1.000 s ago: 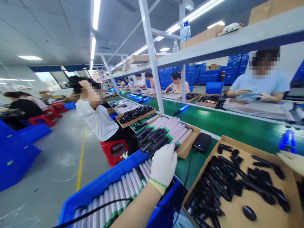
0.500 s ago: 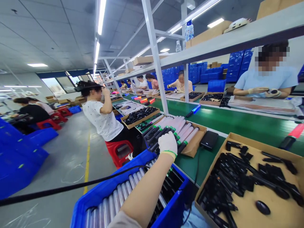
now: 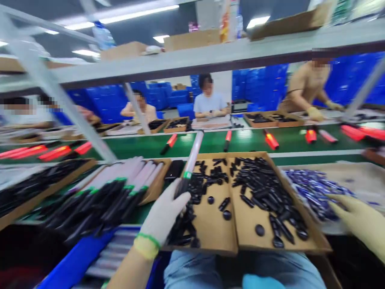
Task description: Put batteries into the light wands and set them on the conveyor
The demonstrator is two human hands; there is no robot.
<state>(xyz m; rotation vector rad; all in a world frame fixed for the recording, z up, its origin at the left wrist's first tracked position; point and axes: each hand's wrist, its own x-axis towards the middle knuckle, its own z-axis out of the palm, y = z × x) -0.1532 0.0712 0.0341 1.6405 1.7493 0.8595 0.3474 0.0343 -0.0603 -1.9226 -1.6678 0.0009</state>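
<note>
My L hand (image 3: 168, 210) is clamped round an unlit stick's (image 3: 194, 154) black handle, above the parts tray (image 3: 218, 235) at the bench's (image 3: 146, 213) near edge. My R hand (image 3: 355, 218), fingers apart, is by purple cylinders (image 3: 320, 186), near R corner. Approx. status: unlit pile (image 3: 120, 192) left, near L corner; several red-lit sticks (image 3: 271, 141) along far edge.

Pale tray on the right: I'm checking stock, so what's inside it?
Small purple-blue pieces are heaped mostly at the left side of the pale tray, with a few farther right. The right hand hides part of the tray; the heap's lower layers are covered too.
</note>
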